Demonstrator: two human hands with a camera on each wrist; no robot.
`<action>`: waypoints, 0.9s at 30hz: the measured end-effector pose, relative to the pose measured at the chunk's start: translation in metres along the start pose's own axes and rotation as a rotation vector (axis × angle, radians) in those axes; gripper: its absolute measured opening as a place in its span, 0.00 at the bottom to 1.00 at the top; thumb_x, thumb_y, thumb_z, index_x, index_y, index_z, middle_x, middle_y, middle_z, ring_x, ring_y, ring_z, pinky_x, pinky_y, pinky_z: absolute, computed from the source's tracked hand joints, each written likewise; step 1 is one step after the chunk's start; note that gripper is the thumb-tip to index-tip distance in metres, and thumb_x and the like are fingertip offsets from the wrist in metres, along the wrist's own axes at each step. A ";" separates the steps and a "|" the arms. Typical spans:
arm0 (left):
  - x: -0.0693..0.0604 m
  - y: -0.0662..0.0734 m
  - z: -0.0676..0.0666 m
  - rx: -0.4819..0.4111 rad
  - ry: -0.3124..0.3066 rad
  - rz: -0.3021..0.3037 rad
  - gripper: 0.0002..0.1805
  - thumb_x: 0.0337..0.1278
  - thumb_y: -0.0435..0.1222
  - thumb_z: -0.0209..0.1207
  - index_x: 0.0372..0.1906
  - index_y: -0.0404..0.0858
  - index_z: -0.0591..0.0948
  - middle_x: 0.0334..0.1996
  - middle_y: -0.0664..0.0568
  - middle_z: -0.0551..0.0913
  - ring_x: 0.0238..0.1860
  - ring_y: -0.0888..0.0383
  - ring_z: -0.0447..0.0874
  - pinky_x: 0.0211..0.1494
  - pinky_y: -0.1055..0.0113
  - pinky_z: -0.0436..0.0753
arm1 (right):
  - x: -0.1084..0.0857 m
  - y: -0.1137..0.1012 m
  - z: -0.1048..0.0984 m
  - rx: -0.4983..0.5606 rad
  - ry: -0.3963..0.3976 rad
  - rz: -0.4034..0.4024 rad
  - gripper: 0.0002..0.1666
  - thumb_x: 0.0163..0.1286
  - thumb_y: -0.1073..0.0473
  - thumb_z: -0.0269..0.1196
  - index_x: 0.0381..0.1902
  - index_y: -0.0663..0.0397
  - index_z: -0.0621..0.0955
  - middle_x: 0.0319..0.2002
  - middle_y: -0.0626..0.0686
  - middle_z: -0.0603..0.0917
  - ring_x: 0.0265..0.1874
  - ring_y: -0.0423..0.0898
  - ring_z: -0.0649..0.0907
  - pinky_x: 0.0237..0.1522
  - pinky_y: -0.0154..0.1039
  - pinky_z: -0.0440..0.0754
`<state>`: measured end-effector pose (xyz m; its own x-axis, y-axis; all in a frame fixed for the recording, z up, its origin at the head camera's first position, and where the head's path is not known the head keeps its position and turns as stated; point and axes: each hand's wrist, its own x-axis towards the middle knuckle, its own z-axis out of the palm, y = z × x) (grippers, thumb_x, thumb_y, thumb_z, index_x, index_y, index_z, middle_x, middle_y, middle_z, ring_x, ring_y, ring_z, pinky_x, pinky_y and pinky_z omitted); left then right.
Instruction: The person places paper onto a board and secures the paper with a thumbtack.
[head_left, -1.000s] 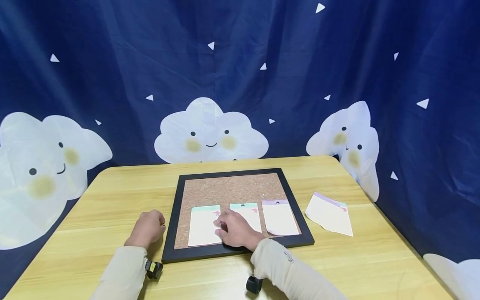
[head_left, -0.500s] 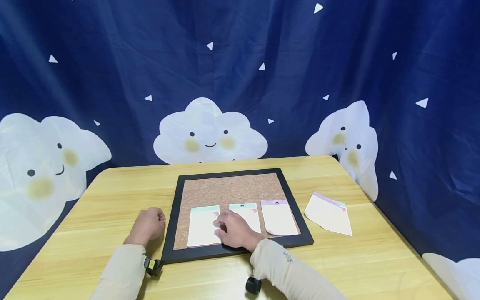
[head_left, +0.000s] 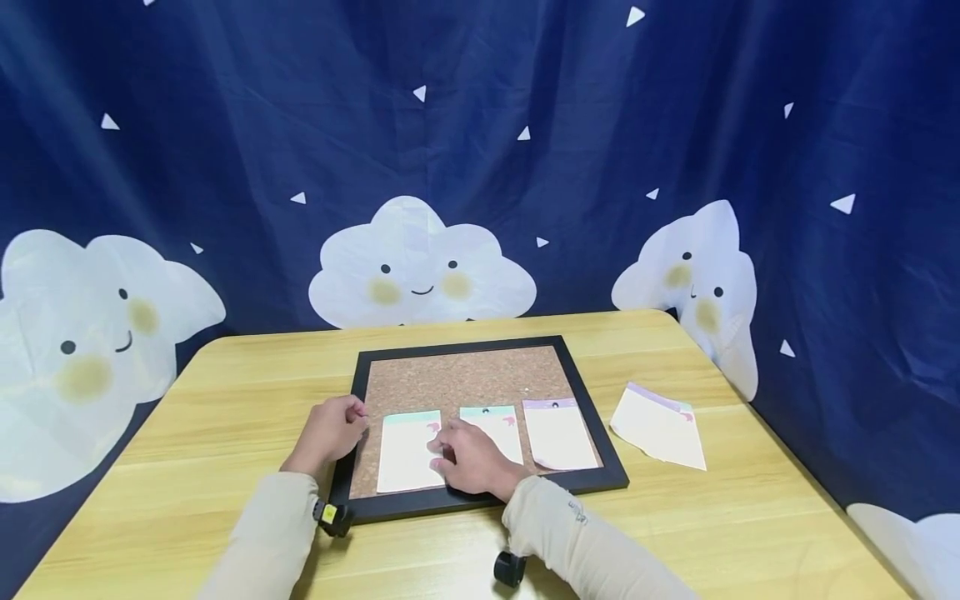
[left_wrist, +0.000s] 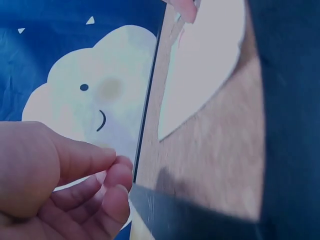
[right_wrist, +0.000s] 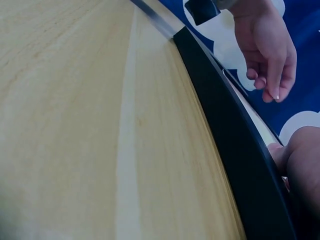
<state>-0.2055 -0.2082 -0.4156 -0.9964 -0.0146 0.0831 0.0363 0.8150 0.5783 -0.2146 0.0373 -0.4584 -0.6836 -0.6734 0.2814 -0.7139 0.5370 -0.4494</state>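
Note:
A framed cork board lies on the table, bearing three paper notes. My right hand rests over the right edge of the left note and covers part of the middle note. Its thumb and index finger touch the left note, with a gap between them. My left hand hovers by the frame's left side. Its thumb and index finger meet at the tips. In the right wrist view a tiny pale thing shows at those tips, too small to name.
The right note and the middle one each have a small dark pin at the top; none shows on the left note. A loose purple-topped note lies right of the board. A blue cloud-printed curtain hangs behind the table.
My left hand has moved right and slightly away from me, from the table beside the board to above the frame's left edge. My right hand and the notes have stayed put.

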 end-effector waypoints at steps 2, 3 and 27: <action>0.004 0.004 0.003 -0.019 -0.025 0.014 0.02 0.62 0.29 0.59 0.33 0.34 0.80 0.25 0.50 0.78 0.27 0.55 0.75 0.32 0.61 0.78 | 0.000 0.000 0.000 -0.001 -0.006 0.011 0.13 0.66 0.61 0.64 0.46 0.60 0.84 0.36 0.49 0.80 0.32 0.37 0.74 0.40 0.31 0.78; 0.006 0.005 0.004 -0.031 -0.040 0.015 0.02 0.62 0.28 0.59 0.33 0.35 0.80 0.25 0.50 0.79 0.27 0.55 0.76 0.32 0.62 0.78 | 0.000 0.000 -0.001 -0.002 -0.011 0.019 0.13 0.66 0.61 0.64 0.46 0.60 0.84 0.37 0.48 0.80 0.32 0.37 0.74 0.40 0.31 0.78; 0.038 0.031 0.027 -0.076 -0.190 -0.081 0.04 0.61 0.30 0.60 0.33 0.37 0.84 0.26 0.51 0.80 0.28 0.55 0.77 0.28 0.66 0.76 | 0.002 -0.001 -0.002 -0.011 -0.039 0.064 0.13 0.66 0.58 0.65 0.47 0.56 0.85 0.36 0.46 0.79 0.32 0.36 0.74 0.39 0.28 0.76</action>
<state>-0.2445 -0.1672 -0.4166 -0.9925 0.0374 -0.1160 -0.0455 0.7693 0.6373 -0.2158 0.0359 -0.4559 -0.7218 -0.6566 0.2187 -0.6705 0.5852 -0.4560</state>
